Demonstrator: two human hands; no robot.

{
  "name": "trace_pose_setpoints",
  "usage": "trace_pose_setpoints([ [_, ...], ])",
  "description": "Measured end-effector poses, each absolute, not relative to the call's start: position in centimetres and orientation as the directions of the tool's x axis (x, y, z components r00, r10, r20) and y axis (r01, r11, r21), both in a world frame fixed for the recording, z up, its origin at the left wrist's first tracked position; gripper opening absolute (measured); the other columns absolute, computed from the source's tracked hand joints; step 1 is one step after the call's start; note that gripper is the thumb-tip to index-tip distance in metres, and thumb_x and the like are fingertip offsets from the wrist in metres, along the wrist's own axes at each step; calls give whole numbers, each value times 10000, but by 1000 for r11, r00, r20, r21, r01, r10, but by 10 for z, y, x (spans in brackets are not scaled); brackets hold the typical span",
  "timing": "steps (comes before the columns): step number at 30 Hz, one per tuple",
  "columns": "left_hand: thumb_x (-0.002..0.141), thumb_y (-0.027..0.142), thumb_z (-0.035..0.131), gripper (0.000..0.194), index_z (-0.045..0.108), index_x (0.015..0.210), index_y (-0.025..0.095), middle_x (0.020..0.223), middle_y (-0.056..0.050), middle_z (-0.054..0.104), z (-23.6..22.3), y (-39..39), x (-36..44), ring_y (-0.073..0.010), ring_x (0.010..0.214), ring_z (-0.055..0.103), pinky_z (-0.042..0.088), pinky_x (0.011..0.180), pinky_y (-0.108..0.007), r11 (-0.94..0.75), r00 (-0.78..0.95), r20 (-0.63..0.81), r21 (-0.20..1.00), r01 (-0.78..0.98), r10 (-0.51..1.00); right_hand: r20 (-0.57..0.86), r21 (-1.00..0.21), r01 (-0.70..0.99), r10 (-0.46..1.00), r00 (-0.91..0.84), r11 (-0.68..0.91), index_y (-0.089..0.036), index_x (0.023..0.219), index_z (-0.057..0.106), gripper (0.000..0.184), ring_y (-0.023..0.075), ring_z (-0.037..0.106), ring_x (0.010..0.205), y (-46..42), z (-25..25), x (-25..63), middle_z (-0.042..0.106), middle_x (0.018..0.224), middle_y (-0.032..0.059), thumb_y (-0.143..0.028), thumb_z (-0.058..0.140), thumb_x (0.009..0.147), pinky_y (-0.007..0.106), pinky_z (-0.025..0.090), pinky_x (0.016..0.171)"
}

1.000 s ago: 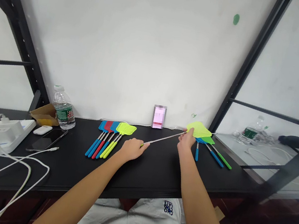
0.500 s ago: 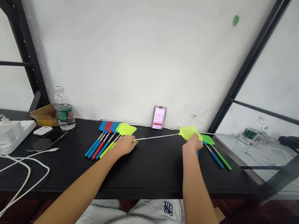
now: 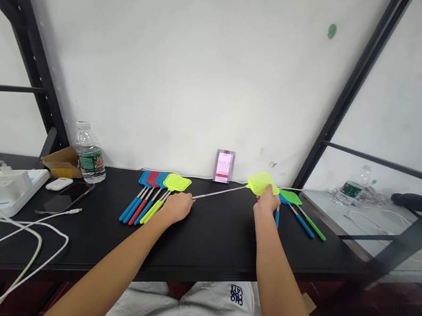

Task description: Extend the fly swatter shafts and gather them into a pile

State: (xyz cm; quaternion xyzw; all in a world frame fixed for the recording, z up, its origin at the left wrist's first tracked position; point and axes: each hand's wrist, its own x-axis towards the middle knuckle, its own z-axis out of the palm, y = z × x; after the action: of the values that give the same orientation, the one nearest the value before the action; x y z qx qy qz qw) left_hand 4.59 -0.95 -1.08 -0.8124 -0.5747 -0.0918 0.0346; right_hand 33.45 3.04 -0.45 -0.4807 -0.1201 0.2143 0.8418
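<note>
Between my hands stretches a yellow fly swatter (image 3: 263,184) with a thin metal shaft. My left hand (image 3: 178,207) is closed around its handle end, covering the grip. My right hand (image 3: 268,199) pinches the lower edge of the mesh head. Left of my left hand lies a fanned row of fly swatters (image 3: 145,201), blue, red and yellow, with heads away from me and shafts short. To the right of my right hand, a green fly swatter (image 3: 311,221) lies next to blue fly swatters (image 3: 301,219), partly overlapping at the heads.
A pink-screened device (image 3: 224,166) stands against the wall. At left are a water bottle (image 3: 91,154), a cardboard box (image 3: 62,163), a white case (image 3: 59,184), a phone (image 3: 65,199), a power strip (image 3: 21,202) and loose white cables (image 3: 38,248) on the black table (image 3: 212,250).
The yellow swatter's head and my right hand have shifted slightly left, closer to my left hand. More of a blue handle shows beside my right hand. My left hand now covers the handle's tip.
</note>
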Motion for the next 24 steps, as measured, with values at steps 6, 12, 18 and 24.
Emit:
trace_pose_setpoints([
  [6, 954, 384, 269, 398, 589, 953, 147, 947, -160, 671, -8, -18, 56, -276, 897, 647, 458, 756, -360, -342, 325, 205, 54, 938, 923, 74, -833, -296, 624, 778, 467, -111, 884, 635, 278, 111, 562, 532, 26, -3, 309, 673, 774, 58, -328, 675, 714, 182, 364, 345],
  [12, 957, 398, 261, 415, 587, 962, 142, 938, -152, 671, -8, -21, 59, -266, 909, 645, 454, 770, -345, -296, 272, 221, 84, 951, 937, 178, -822, -342, 775, 606, 456, -135, 811, 617, 297, 75, 498, 458, 22, -5, 285, 642, 700, 13, -359, 730, 654, 187, 312, 339],
  [18, 960, 371, 261, 393, 574, 960, 133, 903, -152, 671, -9, -19, 56, -264, 873, 654, 453, 760, -343, -283, 259, 255, 62, 957, 932, 194, -836, -352, 827, 527, 420, -130, 785, 619, 305, 75, 491, 463, 23, -10, 278, 650, 721, 32, -353, 751, 622, 188, 300, 334],
  [24, 962, 386, 248, 414, 572, 956, 129, 918, -163, 667, -8, -21, 58, -274, 886, 649, 456, 760, -358, -288, 262, 253, 72, 955, 931, 258, -852, -340, 885, 387, 397, -125, 755, 621, 275, 78, 472, 451, 18, -11, 270, 623, 659, 26, -349, 739, 648, 196, 303, 344],
])
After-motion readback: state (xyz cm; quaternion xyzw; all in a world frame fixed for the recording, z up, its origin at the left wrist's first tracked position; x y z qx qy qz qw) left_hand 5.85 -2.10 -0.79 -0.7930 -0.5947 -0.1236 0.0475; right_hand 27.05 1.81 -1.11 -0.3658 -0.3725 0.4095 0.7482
